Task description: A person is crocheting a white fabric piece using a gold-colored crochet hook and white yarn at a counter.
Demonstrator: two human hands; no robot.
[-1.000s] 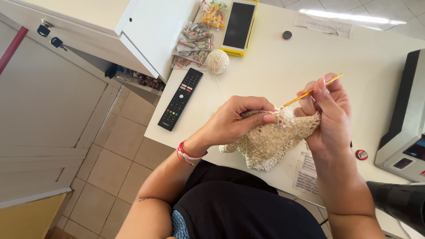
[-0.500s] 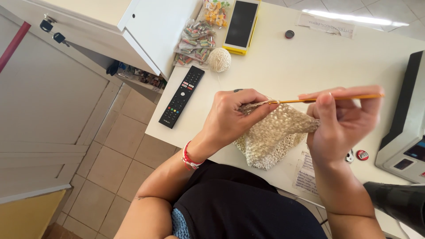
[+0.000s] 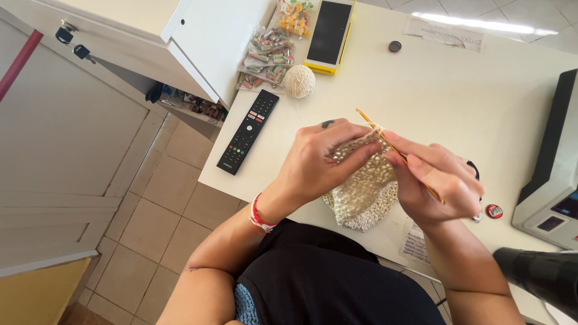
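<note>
Above the near edge of the white worktop (image 3: 457, 102), the cream crochet piece (image 3: 361, 192) hangs between both hands. The left hand (image 3: 319, 162) pinches its top edge closed; the right hand (image 3: 439, 183) grips the orange crochet hook (image 3: 394, 150), its long axis slanting up-left into the stitches.

Both forearms are raised and angled inward. The left hand (image 3: 316, 159) is curled, its fingers (image 3: 361, 153) closed in a pinch. The right hand (image 3: 436, 180) is closed just beside them, fingers (image 3: 415, 157) extended forward.
</note>
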